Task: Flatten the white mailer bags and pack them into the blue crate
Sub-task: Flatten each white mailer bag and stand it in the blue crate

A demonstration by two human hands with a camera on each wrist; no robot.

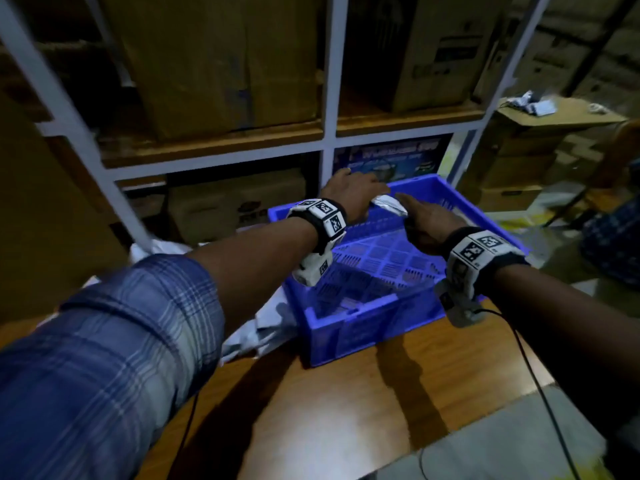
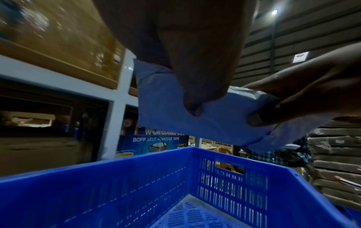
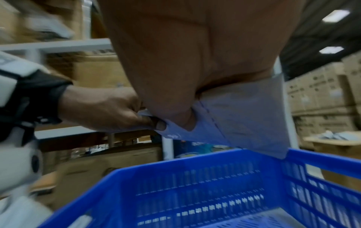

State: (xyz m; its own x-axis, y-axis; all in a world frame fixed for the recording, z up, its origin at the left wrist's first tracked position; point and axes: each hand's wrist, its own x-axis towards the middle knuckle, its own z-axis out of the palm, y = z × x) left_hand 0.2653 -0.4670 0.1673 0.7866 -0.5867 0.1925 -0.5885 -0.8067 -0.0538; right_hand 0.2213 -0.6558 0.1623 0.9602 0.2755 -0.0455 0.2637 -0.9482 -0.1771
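Observation:
The blue crate [image 1: 349, 327] stands on the wooden table, and its slatted floor looks bare. Both hands hold one white mailer bag [image 1: 389, 203] in the air above the crate's far side. My left hand [image 1: 349, 192] pinches the bag's left end between thumb and fingers. My right hand [image 1: 427, 216] grips the right end, thumb underneath. From the left wrist the bag [image 2: 205, 123] hangs flat over the crate wall [image 2: 136, 185]. From the right wrist the bag [image 3: 244, 120] dips toward the crate rim [image 3: 195, 160]. More white mailer bags [image 1: 263, 323] lie heaped left of the crate.
A white metal shelving rack [image 1: 329, 133] full of cardboard boxes stands just behind the crate. Stacked cartons and a low box with small white items [image 1: 540, 105] sit at the right. Bare wooden tabletop [image 1: 346, 410] lies in front of the crate. Wrist cables trail over it.

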